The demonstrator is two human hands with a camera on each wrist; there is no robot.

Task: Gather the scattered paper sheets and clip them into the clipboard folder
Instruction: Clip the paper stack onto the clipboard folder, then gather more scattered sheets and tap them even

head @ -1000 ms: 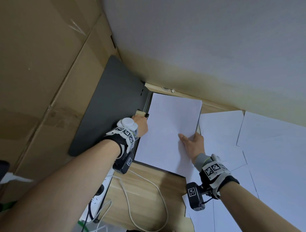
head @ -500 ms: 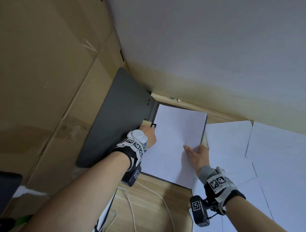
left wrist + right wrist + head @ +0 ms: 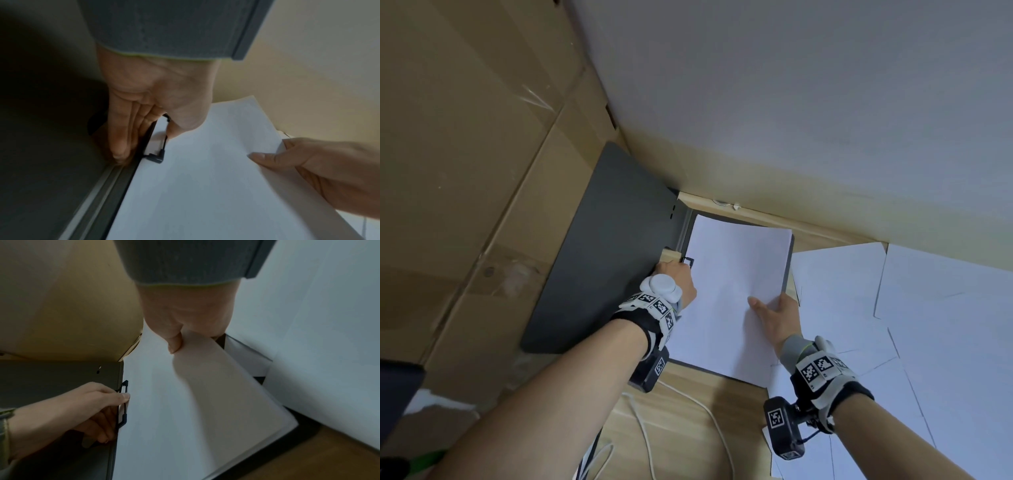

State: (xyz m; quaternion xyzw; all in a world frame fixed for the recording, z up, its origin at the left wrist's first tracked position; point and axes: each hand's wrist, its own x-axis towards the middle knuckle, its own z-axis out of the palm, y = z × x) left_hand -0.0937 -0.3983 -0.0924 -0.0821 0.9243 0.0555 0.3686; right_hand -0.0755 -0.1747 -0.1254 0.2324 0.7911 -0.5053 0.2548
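A dark grey clipboard folder (image 3: 613,246) lies open on the wooden desk, its cover leaning against cardboard on the left. A stack of white sheets (image 3: 732,294) lies on its right board. My left hand (image 3: 676,279) pinches the black wire clip (image 3: 159,155) at the spine, thumb on top and fingers under it (image 3: 123,404). My right hand (image 3: 774,315) grips the stack's right edge, thumb on top (image 3: 174,344), with that edge raised off the board (image 3: 304,431).
Several loose white sheets (image 3: 859,291) cover the desk to the right of the folder. A white wall stands behind and cardboard (image 3: 465,171) to the left. White cables (image 3: 654,428) trail over the wooden desk (image 3: 698,404) near me.
The stack has slid left toward the spine, uncovering the folder's right edge. Both hands keep their holds. My head has moved, so the whole scene sits lower in view.
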